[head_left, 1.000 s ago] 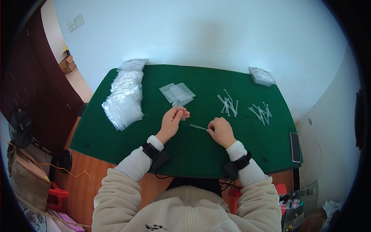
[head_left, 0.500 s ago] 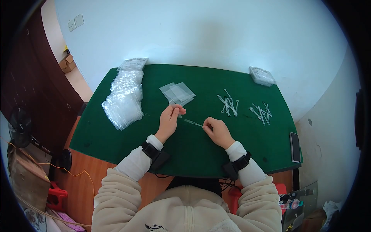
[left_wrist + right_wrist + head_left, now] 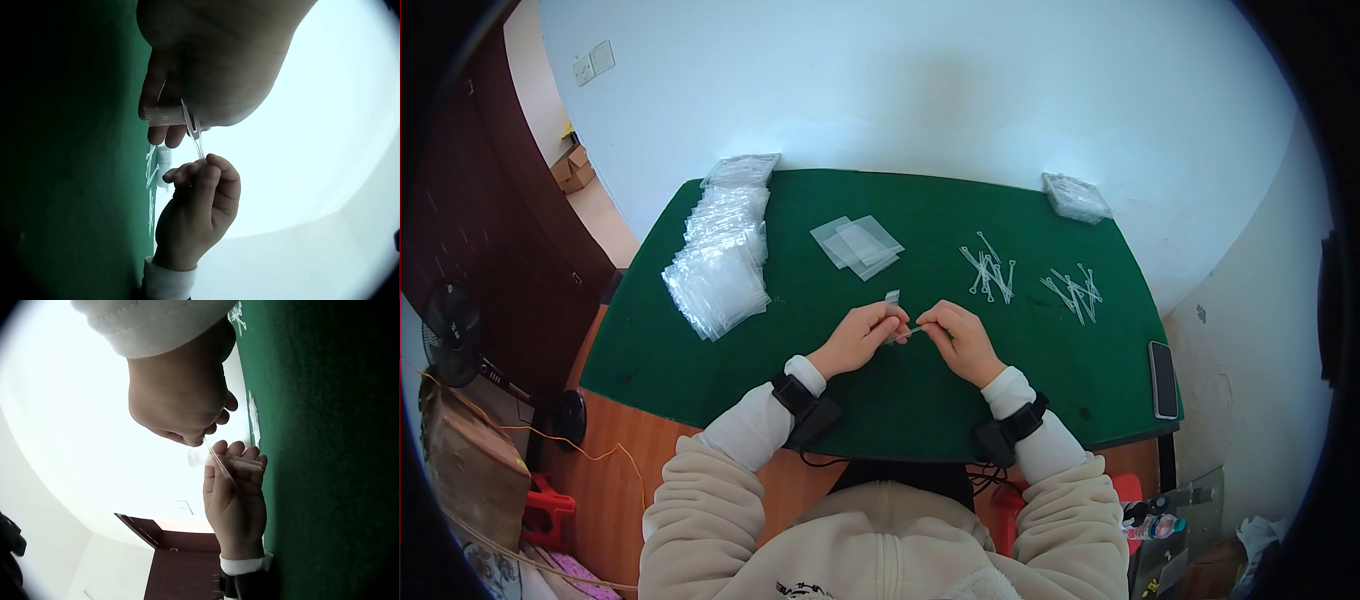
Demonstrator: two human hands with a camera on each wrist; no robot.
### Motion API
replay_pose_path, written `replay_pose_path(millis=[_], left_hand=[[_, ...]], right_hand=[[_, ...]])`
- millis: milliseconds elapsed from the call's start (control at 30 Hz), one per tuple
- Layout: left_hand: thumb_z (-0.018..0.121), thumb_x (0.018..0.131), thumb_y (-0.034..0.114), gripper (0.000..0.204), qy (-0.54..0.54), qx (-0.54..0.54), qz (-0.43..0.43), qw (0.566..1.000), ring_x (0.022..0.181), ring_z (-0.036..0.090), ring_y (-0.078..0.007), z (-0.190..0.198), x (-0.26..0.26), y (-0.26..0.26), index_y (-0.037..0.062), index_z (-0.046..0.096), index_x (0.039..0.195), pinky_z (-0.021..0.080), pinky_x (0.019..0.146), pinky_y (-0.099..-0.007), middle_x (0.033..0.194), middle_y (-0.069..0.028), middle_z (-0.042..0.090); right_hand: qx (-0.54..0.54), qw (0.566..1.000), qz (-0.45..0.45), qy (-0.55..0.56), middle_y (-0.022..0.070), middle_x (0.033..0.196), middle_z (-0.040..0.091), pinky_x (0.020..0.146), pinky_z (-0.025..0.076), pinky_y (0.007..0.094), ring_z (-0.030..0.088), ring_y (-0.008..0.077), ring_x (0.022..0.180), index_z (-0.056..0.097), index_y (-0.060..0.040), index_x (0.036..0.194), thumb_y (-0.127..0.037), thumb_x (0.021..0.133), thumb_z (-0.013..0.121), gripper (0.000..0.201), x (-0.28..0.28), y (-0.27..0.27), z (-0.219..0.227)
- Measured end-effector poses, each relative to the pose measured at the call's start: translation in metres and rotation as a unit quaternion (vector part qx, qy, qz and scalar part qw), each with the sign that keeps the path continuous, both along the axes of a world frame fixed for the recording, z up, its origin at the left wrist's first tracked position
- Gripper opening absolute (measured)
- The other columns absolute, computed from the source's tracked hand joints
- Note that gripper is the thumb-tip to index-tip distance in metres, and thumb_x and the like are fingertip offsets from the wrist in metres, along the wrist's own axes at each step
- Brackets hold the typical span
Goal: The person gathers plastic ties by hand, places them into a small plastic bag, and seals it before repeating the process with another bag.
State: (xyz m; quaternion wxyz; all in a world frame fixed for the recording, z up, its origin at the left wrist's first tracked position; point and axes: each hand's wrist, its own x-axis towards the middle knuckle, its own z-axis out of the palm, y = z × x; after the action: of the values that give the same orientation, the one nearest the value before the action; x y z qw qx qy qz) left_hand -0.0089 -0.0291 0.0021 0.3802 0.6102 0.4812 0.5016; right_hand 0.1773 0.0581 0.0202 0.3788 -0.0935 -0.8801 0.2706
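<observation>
Over the green table point(image 3: 800, 380) my two hands meet in the head view. My left hand point(image 3: 878, 328) pinches a small clear plastic bag point(image 3: 891, 299), which stands up above its fingers. A thin white cable tie point(image 3: 912, 329) is pinched in my right hand point(image 3: 940, 325), and its free end reaches the left hand's fingers. The left wrist view shows the left hand point(image 3: 187, 119) gripping the bag point(image 3: 165, 115), with the cable tie point(image 3: 197, 142) running down to the right hand point(image 3: 200, 187). In the right wrist view the cable tie point(image 3: 219, 464) slants from the right hand point(image 3: 187, 434) onto the left hand point(image 3: 237, 481).
A long overlapping row of clear bags point(image 3: 718, 255) lies at the table's left. A few loose bags point(image 3: 858, 244) sit at the centre back. Two heaps of cable ties point(image 3: 990, 268) point(image 3: 1075, 291) lie to the right, a clear packet point(image 3: 1077, 196) in the back corner, a phone point(image 3: 1163, 380) at the right edge.
My left hand has come down and to the right with the bag, away from the loose bags. My right hand lifted the cable tie off the table and brought its end to the left hand.
</observation>
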Motion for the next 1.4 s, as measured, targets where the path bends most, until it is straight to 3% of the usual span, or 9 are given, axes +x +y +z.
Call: replay_pose_path(millis=[233, 767, 1033, 1167, 1267, 1300, 1400], left_hand=[[0.043, 0.095, 0.012, 0.019, -0.033, -0.020, -0.070, 0.997, 0.086, 0.060, -0.0147, 0.003, 0.001, -0.003, -0.0009, 0.055, 0.103, 0.047, 0.080, -0.0274, 0.092, -0.0077, 0.062], [0.044, 0.094, 0.012, 0.020, 0.020, -0.069, -0.183, 0.980, 0.086, 0.060, -0.0145, 0.011, 0.010, -0.010, -0.0007, 0.055, 0.105, 0.047, 0.079, -0.0273, 0.095, -0.0081, 0.063], [0.045, 0.093, 0.009, 0.017, 0.063, 0.026, -0.164, 0.984, 0.084, 0.060, -0.0142, 0.010, 0.015, -0.008, -0.0001, 0.055, 0.103, 0.047, 0.079, -0.0277, 0.092, -0.0062, 0.063], [0.046, 0.092, 0.008, 0.015, 0.073, 0.072, -0.103, 0.989, 0.082, 0.060, -0.0163, 0.013, 0.020, -0.010, 0.0007, 0.057, 0.100, 0.047, 0.076, -0.0284, 0.089, -0.0071, 0.063], [0.048, 0.091, 0.009, 0.014, 0.133, 0.127, 0.004, 0.983, 0.079, 0.061, -0.0192, 0.012, 0.019, -0.010, 0.0010, 0.058, 0.097, 0.047, 0.073, -0.0301, 0.086, -0.0091, 0.063], [0.048, 0.091, 0.009, 0.014, 0.130, 0.120, 0.003, 0.984, 0.079, 0.061, -0.0192, 0.009, 0.019, -0.009, 0.0010, 0.058, 0.097, 0.047, 0.073, -0.0301, 0.086, -0.0091, 0.063], [0.050, 0.090, 0.010, 0.012, 0.143, 0.079, 0.008, 0.986, 0.075, 0.060, -0.0244, -0.001, 0.018, -0.004, 0.0009, 0.058, 0.095, 0.047, 0.071, -0.0317, 0.083, -0.0121, 0.063]], right_hand=[[-0.018, 0.998, -0.032, 0.046, 0.0090, 0.076, 0.053, 0.059, 0.043, 0.0290, 0.054, 0.0221, 0.068, 0.057, -0.0009, 0.088, 0.002, 0.082, 0.055, 0.007, -0.001, -0.001, 0.001], [0.102, 0.988, -0.018, 0.114, 0.0090, 0.082, 0.060, 0.058, 0.045, 0.0297, 0.057, 0.0228, 0.071, 0.061, -0.0034, 0.090, 0.003, 0.077, 0.062, 0.014, 0.000, 0.000, 0.001], [0.114, 0.988, -0.009, 0.106, 0.0094, 0.081, 0.063, 0.059, 0.049, 0.0314, 0.060, 0.0250, 0.070, 0.063, -0.0042, 0.086, 0.004, 0.071, 0.063, 0.016, 0.000, -0.004, 0.007], [0.053, 0.989, -0.025, 0.133, 0.0098, 0.080, 0.063, 0.059, 0.050, 0.0290, 0.061, 0.0227, 0.069, 0.063, -0.0022, 0.084, 0.003, 0.072, 0.065, 0.013, -0.002, -0.008, 0.006], [-0.058, 0.992, 0.005, 0.114, 0.0071, 0.080, 0.059, 0.057, 0.047, 0.0245, 0.060, 0.0150, 0.066, 0.062, 0.0005, 0.086, 0.003, 0.075, 0.066, 0.013, -0.004, -0.007, 0.001], [-0.065, 0.992, 0.003, 0.112, 0.0071, 0.080, 0.059, 0.057, 0.047, 0.0245, 0.060, 0.0150, 0.066, 0.062, 0.0005, 0.086, 0.003, 0.075, 0.066, 0.013, -0.005, -0.008, -0.002], [-0.226, 0.973, 0.015, 0.052, 0.0071, 0.075, 0.057, 0.059, 0.049, 0.0247, 0.063, 0.0159, 0.067, 0.063, 0.0009, 0.082, 0.002, 0.076, 0.065, 0.007, -0.008, -0.006, -0.010]])
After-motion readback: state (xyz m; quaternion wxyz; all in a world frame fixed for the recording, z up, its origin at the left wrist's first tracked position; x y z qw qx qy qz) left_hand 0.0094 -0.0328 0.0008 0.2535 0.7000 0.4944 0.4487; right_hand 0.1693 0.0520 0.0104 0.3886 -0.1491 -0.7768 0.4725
